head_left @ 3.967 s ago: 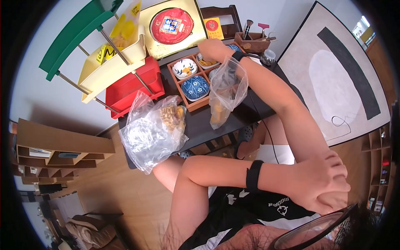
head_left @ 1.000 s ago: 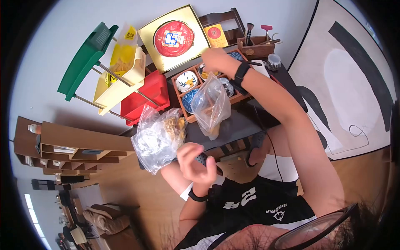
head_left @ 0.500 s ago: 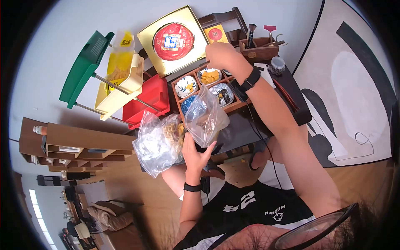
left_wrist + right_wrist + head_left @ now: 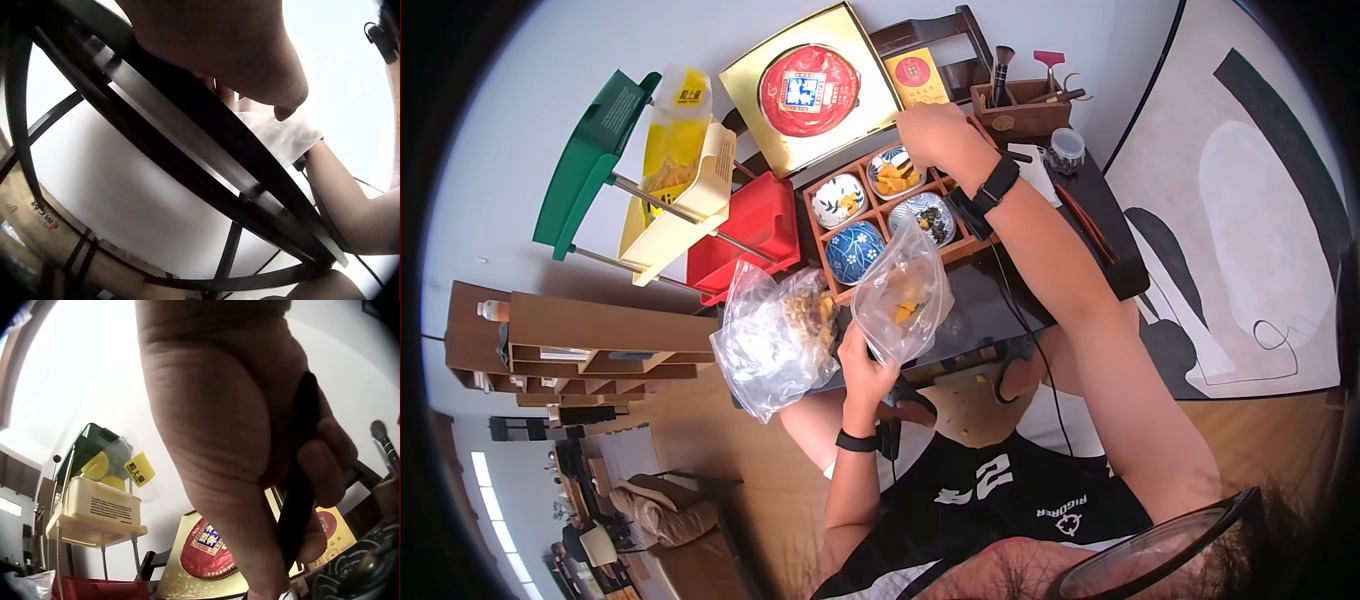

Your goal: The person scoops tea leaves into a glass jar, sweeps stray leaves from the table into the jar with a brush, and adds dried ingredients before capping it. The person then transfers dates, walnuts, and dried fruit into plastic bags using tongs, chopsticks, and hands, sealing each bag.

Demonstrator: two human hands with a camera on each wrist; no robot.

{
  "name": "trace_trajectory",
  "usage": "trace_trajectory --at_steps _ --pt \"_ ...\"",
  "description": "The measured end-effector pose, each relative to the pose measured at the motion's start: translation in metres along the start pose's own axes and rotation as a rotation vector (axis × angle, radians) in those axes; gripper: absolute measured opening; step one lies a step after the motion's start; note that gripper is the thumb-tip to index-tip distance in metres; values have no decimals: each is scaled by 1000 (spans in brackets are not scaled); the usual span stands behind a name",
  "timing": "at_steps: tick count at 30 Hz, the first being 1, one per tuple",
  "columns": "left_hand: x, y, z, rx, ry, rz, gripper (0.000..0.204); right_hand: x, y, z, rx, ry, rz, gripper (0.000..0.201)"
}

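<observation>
My left hand [image 4: 865, 372] holds the lower side of a clear plastic bag [image 4: 920, 270] at the table's near edge; orange pieces [image 4: 906, 312] show inside it. In the left wrist view, part of the bag [image 4: 278, 134] appears beyond my thumb. My right hand [image 4: 940, 136] is over the far side of a wooden divided tray [image 4: 838, 291]. Its fingers curl round a black stick-like tool [image 4: 299, 487], seen in the right wrist view. Below that hand is a bowl of orange pieces [image 4: 897, 178]. A bowl with dark bits [image 4: 922, 218] and a white bowl [image 4: 836, 200] sit in neighbouring compartments.
A second clear bag with brown, nut-like pieces [image 4: 765, 340] lies left of the tray. A tiered rack with a red bin [image 4: 750, 225] stands further left. Behind is a gold box [image 4: 745, 80] with a red disc. A small jar [image 4: 1066, 150] stands right.
My left hand has come from the right arm to the bag and taken hold of it. The bag has shifted towards me, uncovering the bowls. My right hand stays over the tray's far side.
</observation>
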State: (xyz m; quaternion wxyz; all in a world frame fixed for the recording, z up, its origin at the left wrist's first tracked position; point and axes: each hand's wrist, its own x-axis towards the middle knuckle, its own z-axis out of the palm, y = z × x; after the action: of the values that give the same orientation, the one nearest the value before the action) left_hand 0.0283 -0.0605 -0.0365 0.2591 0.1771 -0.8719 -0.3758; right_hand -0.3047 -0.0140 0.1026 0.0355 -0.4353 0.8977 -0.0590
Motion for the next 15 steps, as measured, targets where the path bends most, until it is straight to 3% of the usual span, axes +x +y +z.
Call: trace_trajectory --at_steps 4,10,15 --pt "-2 4 2 22 86 43 41 -1 0 1 -33 -23 2 24" --pt "1 5 7 6 267 30 13 0 -4 9 -45 61 20 20" --pt "3 15 3 -69 264 -17 14 1 -5 11 -26 112 42 22"
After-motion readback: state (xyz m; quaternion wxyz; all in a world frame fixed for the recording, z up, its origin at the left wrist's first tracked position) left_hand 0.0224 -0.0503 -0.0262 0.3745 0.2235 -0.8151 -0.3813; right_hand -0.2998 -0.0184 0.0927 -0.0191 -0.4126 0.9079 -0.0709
